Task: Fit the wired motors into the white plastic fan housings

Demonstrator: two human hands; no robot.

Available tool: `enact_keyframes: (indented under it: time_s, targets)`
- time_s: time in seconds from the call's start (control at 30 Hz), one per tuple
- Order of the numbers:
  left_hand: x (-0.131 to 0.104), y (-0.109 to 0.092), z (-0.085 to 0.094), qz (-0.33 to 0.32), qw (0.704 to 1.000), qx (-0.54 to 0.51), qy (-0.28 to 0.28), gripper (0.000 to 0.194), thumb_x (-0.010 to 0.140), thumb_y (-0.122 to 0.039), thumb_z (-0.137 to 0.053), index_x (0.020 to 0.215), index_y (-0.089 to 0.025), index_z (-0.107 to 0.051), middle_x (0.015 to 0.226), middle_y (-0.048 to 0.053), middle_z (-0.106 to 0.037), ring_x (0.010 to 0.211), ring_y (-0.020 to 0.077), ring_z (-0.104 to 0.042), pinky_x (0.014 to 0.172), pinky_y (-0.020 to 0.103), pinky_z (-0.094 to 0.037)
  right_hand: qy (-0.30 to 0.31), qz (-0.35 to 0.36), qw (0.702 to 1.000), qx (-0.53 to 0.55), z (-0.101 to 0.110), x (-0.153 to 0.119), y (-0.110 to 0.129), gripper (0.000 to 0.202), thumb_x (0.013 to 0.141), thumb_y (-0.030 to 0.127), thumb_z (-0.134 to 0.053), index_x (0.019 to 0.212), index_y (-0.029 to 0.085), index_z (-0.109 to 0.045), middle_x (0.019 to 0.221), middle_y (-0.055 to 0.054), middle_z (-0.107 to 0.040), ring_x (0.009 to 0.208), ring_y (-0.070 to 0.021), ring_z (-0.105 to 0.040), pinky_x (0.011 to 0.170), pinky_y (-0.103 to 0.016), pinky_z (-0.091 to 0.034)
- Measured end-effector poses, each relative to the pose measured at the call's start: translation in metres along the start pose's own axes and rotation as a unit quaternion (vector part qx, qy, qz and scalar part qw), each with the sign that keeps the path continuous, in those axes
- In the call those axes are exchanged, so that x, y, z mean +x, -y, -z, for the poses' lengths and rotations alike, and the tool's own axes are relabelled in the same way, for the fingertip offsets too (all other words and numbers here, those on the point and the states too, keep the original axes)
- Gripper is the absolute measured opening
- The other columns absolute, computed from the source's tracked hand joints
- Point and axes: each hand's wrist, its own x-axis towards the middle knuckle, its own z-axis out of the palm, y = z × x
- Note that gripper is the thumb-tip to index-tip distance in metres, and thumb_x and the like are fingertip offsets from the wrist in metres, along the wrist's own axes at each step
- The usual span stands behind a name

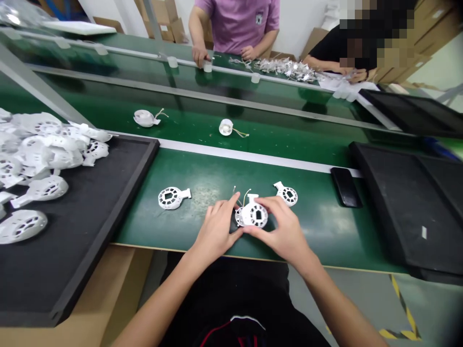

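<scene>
- Just in from the front edge of the green worktop [321,241], near mid-length, the left hand [211,229] has thumb and index finger partly apart, lightly pinching a wired round part [239,217]
- The right hand [287,229], thumb and fingers spread around the rim, holds a slotted white housing [257,215] overlapping that part
- The step looks like aligning the two pieces; bringing them closer would call for matched rims and thin wires [247,193] kept unpinched
- Farther from the front edge, one loose housing [170,198] lies left, another [289,195] right, inward of a phone [346,187]
- Beyond the white strip [246,155] sit two wired units [144,118] [226,127]
</scene>
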Motion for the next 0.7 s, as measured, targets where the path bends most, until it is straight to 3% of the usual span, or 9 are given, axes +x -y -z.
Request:
enact_keyframes:
  time_s: [0.17,0.6,0.7]
  targets:
    - [0.0,0.006,-0.005,0.006,1.0,-0.007,-0.008,0.103,0.085,-0.015,-0.071,0.168,-0.027,-0.012,0.138,0.013,-0.062,0.125,0.0338,-0.052,0.105,0.049,-0.04,0.036,0.048,0.998,-0.012,-0.028,0.006,0.006,0.058,0.085,0.047,-0.084,0.134,0.025,-0.062,0.121,-0.01,-0.061,0.114,-0.0284,-0.063,0.1,-0.047,-0.056]
    - [0.001,0.004,-0.007,0.011,1.0,-0.001,0.001,0.104,0.087,-0.025,-0.075,0.168,-0.03,-0.01,0.134,0.013,-0.063,0.124,0.035,-0.054,0.105,0.051,-0.04,0.048,0.009,0.999,-0.019,-0.031,0.004,-0.001,0.054,0.088,0.051,-0.08,0.134,0.028,-0.063,0.121,-0.009,-0.065,0.112,-0.0279,-0.064,0.096,-0.046,-0.058]
    - [0.002,0.005,0.001,0.003,1.0,-0.025,0.014,0.101,0.084,-0.025,-0.075,0.168,-0.028,-0.017,0.138,0.014,-0.061,0.126,0.0356,-0.054,0.107,0.053,-0.041,0.054,0.01,0.998,-0.03,-0.033,0.005,-0.004,0.051,0.09,0.054,-0.078,0.131,0.028,-0.063,0.12,-0.008,-0.07,0.113,-0.0288,-0.063,0.096,-0.046,-0.057]
